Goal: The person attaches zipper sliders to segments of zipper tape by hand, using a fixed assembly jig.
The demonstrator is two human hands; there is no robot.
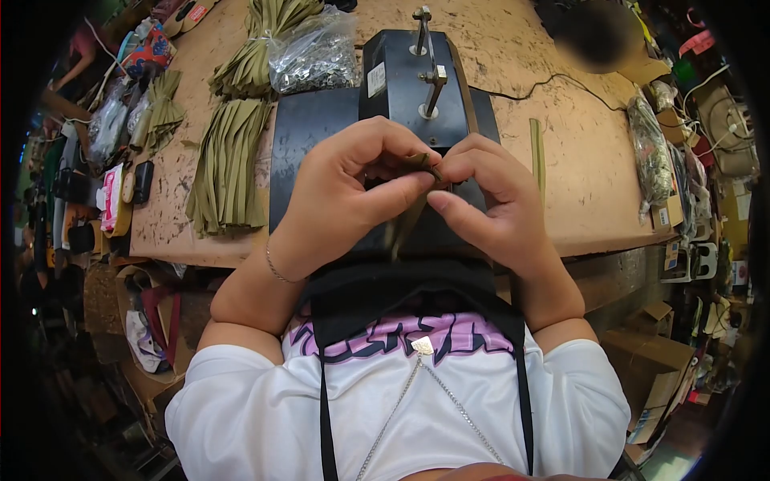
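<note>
Both hands meet in front of my chest, over the near side of a black machine (321, 136). My left hand (361, 172) pinches an olive fabric strap (411, 212) between thumb and fingers, and the strap's tail hangs below. Close beside it, my right hand (489, 180) has bent fingers touching the strap's upper end, its thumb held apart below. Whether a small part sits at that end is hidden by the fingertips. To the left lies a fanned bundle of olive straps (228, 168). A single olive strap (537, 160) lies on the table to the right.
Behind the strap bundle are another strap bunch (261, 44) and a clear bag of metal pieces (314, 52). Two metal posts (433, 88) rise from the machine. A black cable (553, 78) crosses the table (593, 176). Bags and boxes line the right edge; a person's arm shows far left.
</note>
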